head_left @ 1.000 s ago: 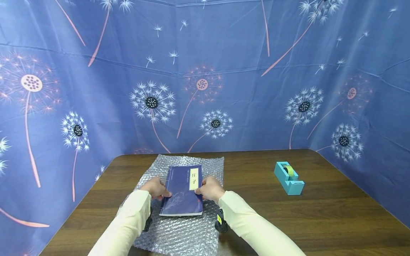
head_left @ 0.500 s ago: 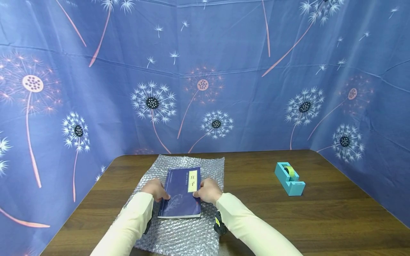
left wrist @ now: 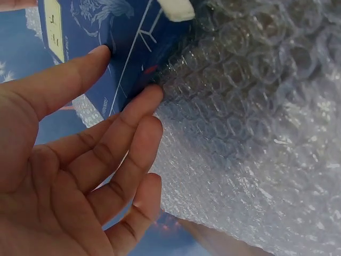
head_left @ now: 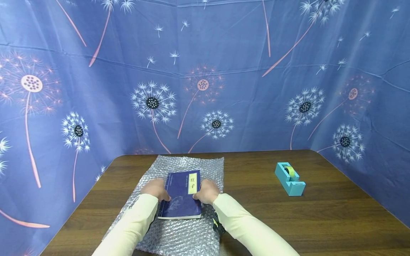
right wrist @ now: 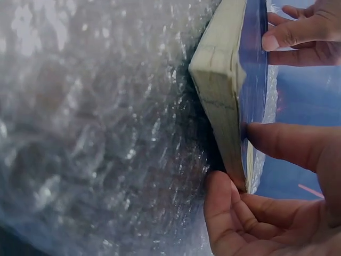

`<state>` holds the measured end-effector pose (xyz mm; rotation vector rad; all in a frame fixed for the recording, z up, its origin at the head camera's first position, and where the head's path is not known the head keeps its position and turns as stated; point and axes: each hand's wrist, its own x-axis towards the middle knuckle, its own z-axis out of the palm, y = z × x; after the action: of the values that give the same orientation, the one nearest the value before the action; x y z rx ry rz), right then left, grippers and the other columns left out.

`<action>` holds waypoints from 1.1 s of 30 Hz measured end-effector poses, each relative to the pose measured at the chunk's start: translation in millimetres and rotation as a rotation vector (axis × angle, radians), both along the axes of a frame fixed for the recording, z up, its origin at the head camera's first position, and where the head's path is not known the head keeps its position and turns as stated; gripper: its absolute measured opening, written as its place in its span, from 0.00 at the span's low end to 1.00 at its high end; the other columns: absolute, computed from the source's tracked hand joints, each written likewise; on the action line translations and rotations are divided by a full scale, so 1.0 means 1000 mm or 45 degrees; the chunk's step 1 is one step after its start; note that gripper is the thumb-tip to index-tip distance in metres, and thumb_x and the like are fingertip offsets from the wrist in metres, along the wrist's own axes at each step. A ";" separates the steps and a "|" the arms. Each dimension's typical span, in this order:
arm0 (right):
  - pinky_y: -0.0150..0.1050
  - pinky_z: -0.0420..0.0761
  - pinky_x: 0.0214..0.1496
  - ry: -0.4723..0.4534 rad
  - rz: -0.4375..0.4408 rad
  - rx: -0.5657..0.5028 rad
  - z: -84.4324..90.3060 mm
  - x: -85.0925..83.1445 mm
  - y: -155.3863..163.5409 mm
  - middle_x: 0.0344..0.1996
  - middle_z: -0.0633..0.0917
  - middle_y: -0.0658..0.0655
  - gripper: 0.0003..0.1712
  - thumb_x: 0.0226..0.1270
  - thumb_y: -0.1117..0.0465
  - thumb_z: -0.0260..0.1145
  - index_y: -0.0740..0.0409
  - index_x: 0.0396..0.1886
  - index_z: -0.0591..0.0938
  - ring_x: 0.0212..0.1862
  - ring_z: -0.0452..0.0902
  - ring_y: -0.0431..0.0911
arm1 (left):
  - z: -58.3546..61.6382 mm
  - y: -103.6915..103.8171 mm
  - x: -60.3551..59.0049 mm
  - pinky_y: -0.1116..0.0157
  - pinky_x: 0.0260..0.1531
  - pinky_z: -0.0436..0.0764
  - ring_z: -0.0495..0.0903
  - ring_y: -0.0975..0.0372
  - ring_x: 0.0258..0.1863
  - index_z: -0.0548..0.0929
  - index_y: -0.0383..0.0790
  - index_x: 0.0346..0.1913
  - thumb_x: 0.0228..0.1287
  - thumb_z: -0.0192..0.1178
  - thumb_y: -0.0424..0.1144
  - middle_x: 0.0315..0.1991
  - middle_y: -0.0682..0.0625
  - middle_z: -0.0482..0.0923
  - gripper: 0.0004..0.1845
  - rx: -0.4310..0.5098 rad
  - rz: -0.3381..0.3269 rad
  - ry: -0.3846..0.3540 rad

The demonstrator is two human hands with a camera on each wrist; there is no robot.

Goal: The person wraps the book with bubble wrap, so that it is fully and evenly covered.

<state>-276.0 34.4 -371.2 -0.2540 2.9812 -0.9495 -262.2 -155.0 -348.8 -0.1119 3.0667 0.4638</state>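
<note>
sleeves: two cream sleeves [head_left: 134,224] come in from the near edge and cover the near corners of the wrap.
bubble wrap: clear bubble wrap [head_left: 179,238] lies flat on the brown worktop [head_left: 320,224], near-left of centre, and reaches past the book on every side.
book: blue book [head_left: 182,199] lies flat on the middle of the wrap, cover up, between the two hands.
book axis: long axis runs near to far; the cream title strip [head_left: 192,183] sits along the right side toward the far end; near short edge faces the person.
left hand: left hand [head_left: 156,189] at the book's left long edge, thumb on the cover, fingers [left wrist: 139,114] straight, tips at the edge on the wrap.
right hand: right hand [head_left: 207,191] grips the right long edge, thumb on the cover, fingers [right wrist: 224,202] curled under the page block.
in the way: nothing between the hands and the book; only the wrap under it.
tape dispenser: teal tape dispenser [head_left: 289,178] stands well apart to the right on bare worktop.
backdrop: blue dandelion-print cloth [head_left: 205,71] walls the far and side edges.
view gaps: right wrist view shows the cream page edge lifted off the wrap; head view hides that. Left wrist view shows the open palm; head view shows only knuckles.
</note>
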 end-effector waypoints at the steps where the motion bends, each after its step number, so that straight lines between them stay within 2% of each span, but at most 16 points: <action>1: 0.43 0.80 0.37 0.013 0.001 0.017 0.000 0.000 0.000 0.21 0.79 0.54 0.16 0.51 0.62 0.81 0.61 0.22 0.79 0.29 0.73 0.47 | 0.000 0.000 0.000 0.54 0.34 0.84 0.81 0.53 0.28 0.82 0.35 0.27 0.45 0.80 0.39 0.23 0.46 0.81 0.16 -0.007 0.004 0.004; 7: 0.42 0.79 0.35 0.065 0.020 0.094 0.001 0.001 0.001 0.19 0.77 0.53 0.20 0.49 0.60 0.83 0.58 0.18 0.77 0.27 0.71 0.47 | 0.003 0.002 0.002 0.49 0.40 0.84 0.84 0.47 0.40 0.84 0.31 0.37 0.43 0.81 0.40 0.38 0.37 0.85 0.21 -0.027 0.009 0.025; 11: 0.41 0.77 0.32 0.076 0.036 0.092 0.002 0.004 0.004 0.18 0.76 0.52 0.21 0.51 0.59 0.82 0.58 0.16 0.77 0.25 0.70 0.46 | 0.002 -0.002 0.001 0.49 0.38 0.85 0.84 0.49 0.36 0.85 0.34 0.34 0.44 0.81 0.40 0.35 0.40 0.85 0.18 -0.035 -0.015 0.029; 15: 0.41 0.75 0.28 0.080 0.043 0.066 0.002 0.008 0.007 0.19 0.76 0.52 0.19 0.54 0.57 0.80 0.58 0.20 0.78 0.24 0.70 0.45 | 0.003 -0.009 0.001 0.50 0.36 0.84 0.83 0.52 0.32 0.84 0.38 0.30 0.46 0.80 0.40 0.31 0.45 0.84 0.15 -0.034 -0.028 0.022; 18: 0.38 0.70 0.24 0.079 0.045 0.091 0.002 0.012 0.008 0.17 0.75 0.52 0.20 0.56 0.54 0.79 0.57 0.21 0.77 0.22 0.68 0.44 | 0.004 -0.013 0.001 0.48 0.38 0.84 0.84 0.48 0.38 0.85 0.37 0.34 0.46 0.80 0.43 0.36 0.41 0.85 0.18 -0.053 0.008 0.014; 23: 0.36 0.65 0.20 0.090 0.054 0.172 -0.001 0.018 0.007 0.14 0.72 0.51 0.24 0.57 0.50 0.79 0.55 0.18 0.75 0.19 0.64 0.43 | 0.005 -0.018 0.001 0.44 0.43 0.82 0.84 0.42 0.46 0.85 0.32 0.44 0.45 0.82 0.51 0.47 0.33 0.84 0.30 -0.100 0.086 -0.047; 27: 0.37 0.67 0.21 0.099 0.053 0.239 -0.001 0.019 0.006 0.15 0.71 0.50 0.25 0.56 0.47 0.79 0.55 0.17 0.74 0.20 0.64 0.43 | 0.004 -0.018 0.002 0.44 0.45 0.82 0.83 0.42 0.47 0.84 0.31 0.46 0.45 0.81 0.55 0.49 0.33 0.83 0.34 -0.112 0.073 -0.108; 33: 0.40 0.73 0.25 0.057 0.036 0.284 0.002 0.018 0.005 0.18 0.74 0.52 0.24 0.56 0.47 0.79 0.57 0.21 0.77 0.22 0.68 0.44 | 0.005 -0.015 0.007 0.46 0.44 0.83 0.84 0.43 0.45 0.84 0.32 0.41 0.43 0.82 0.54 0.47 0.34 0.84 0.31 -0.124 0.041 -0.098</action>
<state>-258.0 39.6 -369.2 -0.3162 3.0792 -0.6088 -255.2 -169.9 -343.9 -0.1779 3.0153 0.3043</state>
